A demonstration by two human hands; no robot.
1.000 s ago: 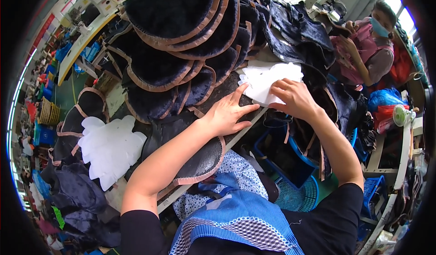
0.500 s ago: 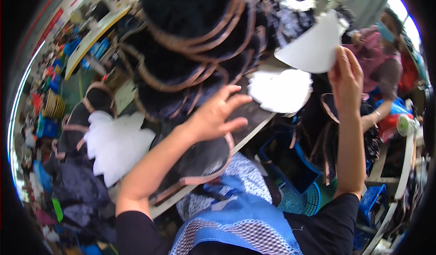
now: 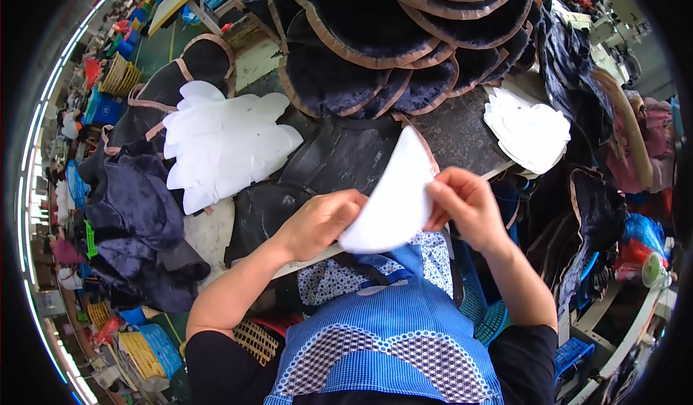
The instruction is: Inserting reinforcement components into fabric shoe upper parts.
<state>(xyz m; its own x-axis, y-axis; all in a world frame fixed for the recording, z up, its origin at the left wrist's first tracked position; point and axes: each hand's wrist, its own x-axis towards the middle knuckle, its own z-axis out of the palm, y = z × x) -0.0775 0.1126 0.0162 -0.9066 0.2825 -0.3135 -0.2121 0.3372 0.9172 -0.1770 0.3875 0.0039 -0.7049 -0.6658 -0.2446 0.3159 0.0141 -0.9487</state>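
A thin white half-round sheet (image 3: pixel 393 192) stands on a slant before me, above the near edge of the table. My right hand (image 3: pixel 469 206) pinches its right side between thumb and fingers. At its lower left edge, the curled fingers of my left hand (image 3: pixel 317 224) close on the sheet, partly hidden by it. Under and behind the sheet lies a flat black piece with pinkish-brown edging (image 3: pixel 339 152). A fanned stack of white sheets (image 3: pixel 224 138) is to the left; a second white stack (image 3: pixel 527 131) rests on the table at the right.
Dark furry pieces with brown trim (image 3: pixel 361 22) are heaped at the back. Dark cloth (image 3: pixel 137 224) bunches up at the left. Another person's arm (image 3: pixel 628 123) shows at the right. Below the table edge stands a blue-green basket (image 3: pixel 491 322).
My right hand has brought the white sheet from the far right to the middle. My left hand, open before, has come to the sheet's edge. The whole view has shifted.
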